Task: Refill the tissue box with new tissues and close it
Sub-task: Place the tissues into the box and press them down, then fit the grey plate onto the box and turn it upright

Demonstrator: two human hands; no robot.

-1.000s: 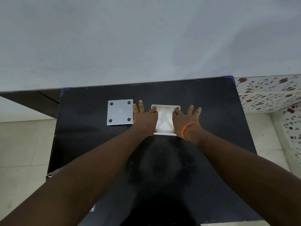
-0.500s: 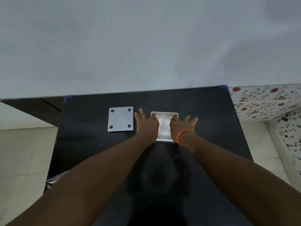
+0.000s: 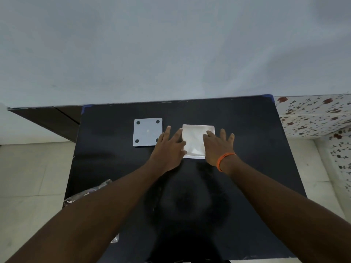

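Note:
A white square tissue box [image 3: 197, 127] stands open on the black table [image 3: 247, 130], with white tissues [image 3: 194, 142] lying inside it. My right hand [image 3: 217, 147] lies flat over the box's right side, fingers spread, its index finger resting on the tissues. At the box's left wall rests my left hand [image 3: 169, 147], fingers apart, the thumb at the rim. The grey square lid [image 3: 147, 132], with dark round pads at its corners, lies flat on the table left of the box.
A crumpled clear plastic wrapper [image 3: 89, 192] lies at the table's left edge near my left forearm. A pale wall rises behind the table. Flower-patterned tiles [image 3: 313, 114] are at the right, and light floor tiles lie on both sides.
My left hand has slid off the tissues to the box's left side. My right hand has shifted to the right, uncovering more of the tissues. The camera view has shifted slightly.

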